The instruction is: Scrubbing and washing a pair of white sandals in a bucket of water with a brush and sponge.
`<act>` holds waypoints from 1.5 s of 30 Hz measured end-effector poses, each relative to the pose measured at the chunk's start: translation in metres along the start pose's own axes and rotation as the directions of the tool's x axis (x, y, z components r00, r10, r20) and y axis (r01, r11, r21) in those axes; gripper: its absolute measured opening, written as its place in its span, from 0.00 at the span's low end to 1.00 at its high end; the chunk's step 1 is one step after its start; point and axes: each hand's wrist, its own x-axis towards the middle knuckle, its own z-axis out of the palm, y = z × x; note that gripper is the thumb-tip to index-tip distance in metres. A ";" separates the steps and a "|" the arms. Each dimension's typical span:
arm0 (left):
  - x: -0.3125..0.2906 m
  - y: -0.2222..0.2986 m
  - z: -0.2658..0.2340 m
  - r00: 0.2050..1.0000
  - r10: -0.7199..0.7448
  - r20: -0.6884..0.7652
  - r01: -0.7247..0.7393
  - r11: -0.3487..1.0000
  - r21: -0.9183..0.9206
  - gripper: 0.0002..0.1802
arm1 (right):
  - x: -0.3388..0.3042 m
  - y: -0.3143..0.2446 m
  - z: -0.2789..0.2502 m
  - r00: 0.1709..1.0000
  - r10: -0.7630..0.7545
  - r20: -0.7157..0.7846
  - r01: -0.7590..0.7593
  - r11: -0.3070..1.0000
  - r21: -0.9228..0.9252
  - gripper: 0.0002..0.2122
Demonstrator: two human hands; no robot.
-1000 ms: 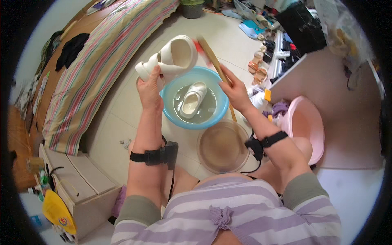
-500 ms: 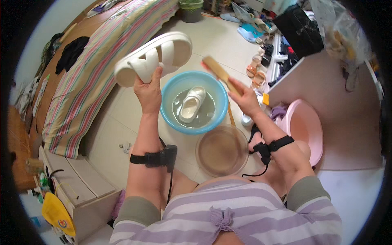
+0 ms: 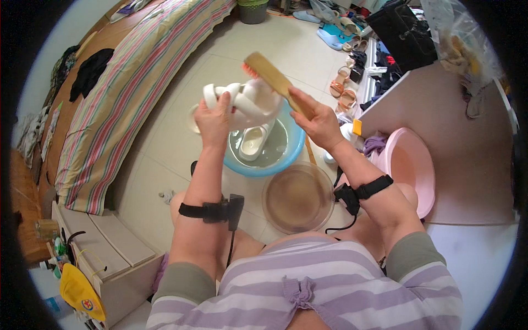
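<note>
My left hand is closed on a white strappy sandal, tilted and raised above the blue basin. My right hand grips the handle of a wooden scrub brush. Its reddish bristles are at the sandal's far side; whether they touch it I cannot tell. Beneath, the light blue basin holds cloudy water, and a second white sandal rests in it, partly covered by the raised one.
A round brownish translucent lid or shallow bowl lies nearer me. To the right stand a pink tub and a white bottle with a yellow cap. Several shoes line the far right. A bed with a striped cover runs along the left.
My left hand has brought the sandal right and turned it, so its straps now show differently over the basin. The brush has moved left and away from me, close to the sandal.
</note>
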 end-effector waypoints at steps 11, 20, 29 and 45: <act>-0.014 0.027 0.010 0.747 -0.359 0.559 0.658 0.517 -0.548 0.21 | 0.033 -0.005 0.010 0.951 0.303 0.065 -0.270 0.705 0.656 0.25; -0.015 0.020 0.021 0.872 -0.292 0.393 0.447 0.802 -0.397 0.23 | 0.047 -0.020 0.021 0.990 -0.063 -0.125 0.110 0.906 0.408 0.25; -0.016 0.010 0.020 0.934 -0.339 0.112 0.357 0.885 -0.301 0.15 | 0.011 0.015 0.020 0.999 -0.020 0.050 0.026 0.992 -0.121 0.23; -0.007 0.014 0.014 0.925 -0.374 0.073 0.378 0.875 -0.301 0.12 | 0.030 -0.010 0.014 0.988 -0.078 -0.132 0.081 0.997 0.018 0.22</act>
